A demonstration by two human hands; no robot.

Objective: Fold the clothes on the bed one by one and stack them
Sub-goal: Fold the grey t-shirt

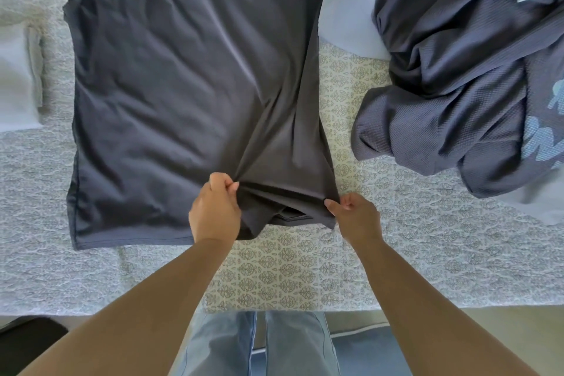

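Both hands, left hand [215,210] and right hand [355,217], pinch the near hem of a dark shirt [189,76] spread on the bed [274,278], apparently starting its first fold; next, probably carrying that edge across.

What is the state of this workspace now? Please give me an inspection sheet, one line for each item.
Surface: bed with patterned quilt, bare in the near middle.
Job's things: dark shirt spread flat, its near right corner lifted; crumpled dark garment at right, with a pale print.
Clutter: pale folded cloth at left edge; light blue fabric beyond the shirt's right side.
Grippers: left hand and right hand each pinch the shirt's hem with curled fingers.
Cables: nothing seen.
Surroundings: person's jeans below the bed edge.
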